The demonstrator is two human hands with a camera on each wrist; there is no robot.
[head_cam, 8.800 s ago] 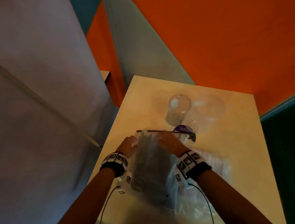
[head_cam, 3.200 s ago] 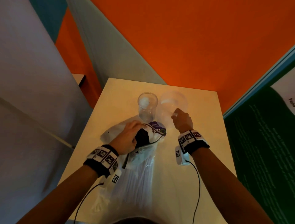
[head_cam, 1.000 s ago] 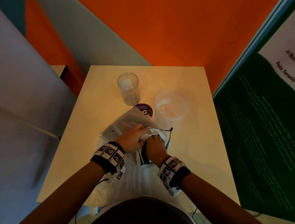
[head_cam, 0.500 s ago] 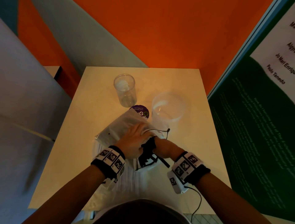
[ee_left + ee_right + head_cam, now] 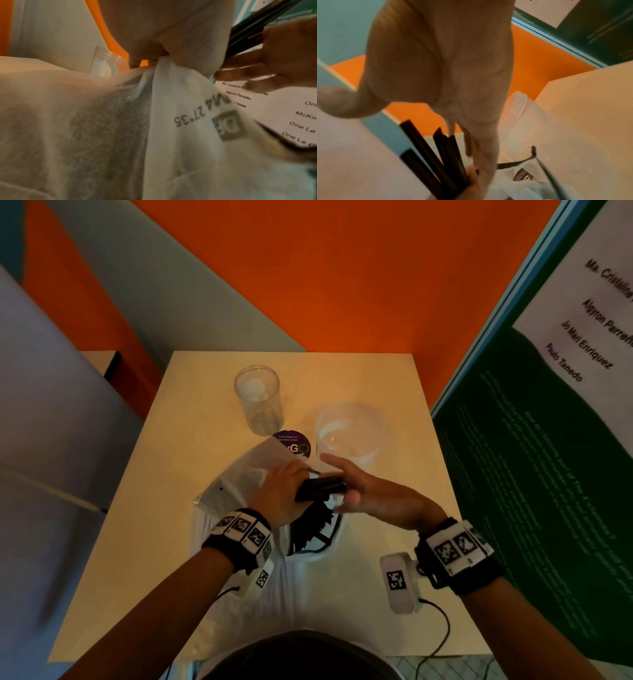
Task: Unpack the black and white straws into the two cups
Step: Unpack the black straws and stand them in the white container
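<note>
Could totally fumble the black straws (image 5: 320, 487), loosely pinched in the half-spread fingers (image 5: 351, 498) of the right hand (image 5: 376, 494) just over the bag (image 5: 236, 477) mouth pinched by the left hand (image 5: 281, 494), and scatter them on the surface (image 5: 394, 392) or tip the wide cup (image 5: 346, 429) at 1 o'clock.

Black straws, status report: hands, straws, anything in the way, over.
Left hand pinches bag. Right hand at black straws above bag mouth, grip unclear. Tall cup and wide cup upright, no straws yet. Nothing blocking wide cup.
</note>
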